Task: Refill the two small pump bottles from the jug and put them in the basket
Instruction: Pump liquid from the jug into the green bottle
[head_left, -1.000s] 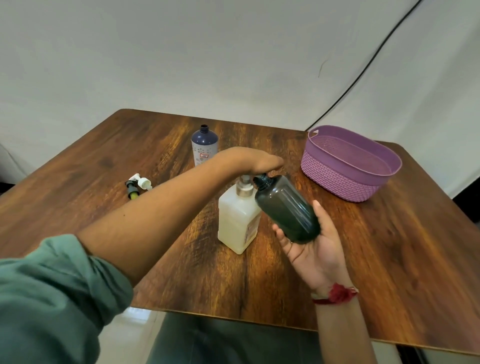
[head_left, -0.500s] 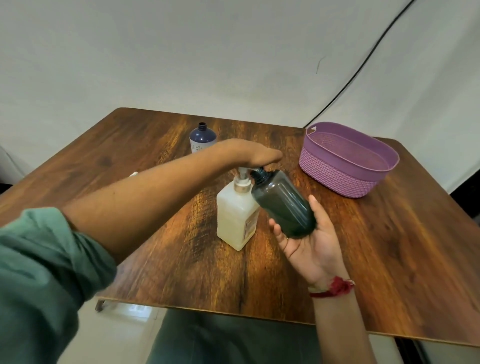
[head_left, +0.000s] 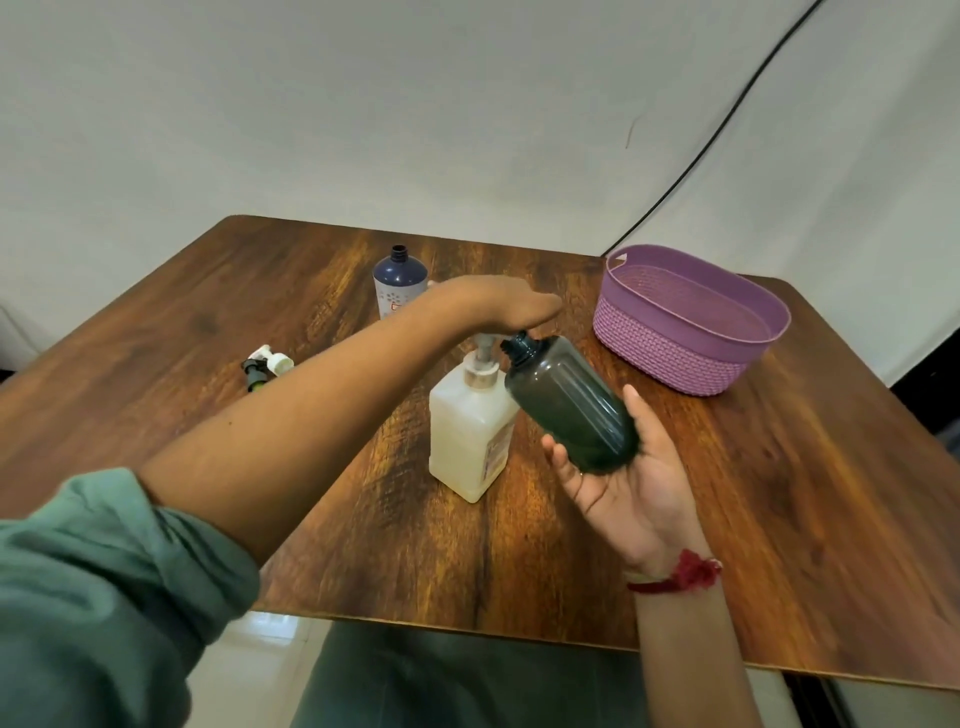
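A white square-sided jug (head_left: 470, 436) with a pump on its metallic collar stands upright near the middle of the wooden bench (head_left: 779, 493). The left hand (head_left: 511, 309) lies palm-down on top of the pump head, its fingers (head_left: 543, 312) straight and held together, pointing toward 3 o'clock; the pump head is hidden under the hand. Just beside the jug at 3 o'clock, the right hand (head_left: 628, 483) cradles a dark bottle (head_left: 569, 402) above the bench, palm up, with its fingers (head_left: 558, 457) curled round the lower left side and the thumb (head_left: 636, 402) along the right. The dark bottle is tilted, base in the palm and open threaded neck raised toward 11 o'clock, close to the pump stem just under the left hand; whether neck and spout touch cannot be told. A blue bottle (head_left: 399, 280) stands upright and uncapped at 11 o'clock from the jug, partly behind the left wrist. Two loose pump heads (head_left: 265, 364), one white and one dark, lie together at 9 o'clock from the jug, well apart from it. The purple basket (head_left: 675, 358) sits at 2 o'clock near the far right corner. A red thread (head_left: 680, 574) circles the right wrist, a green sleeve (head_left: 104, 571) is rolled up the left arm, and a black cable (head_left: 717, 135) runs down the pale backdrop behind the basket.
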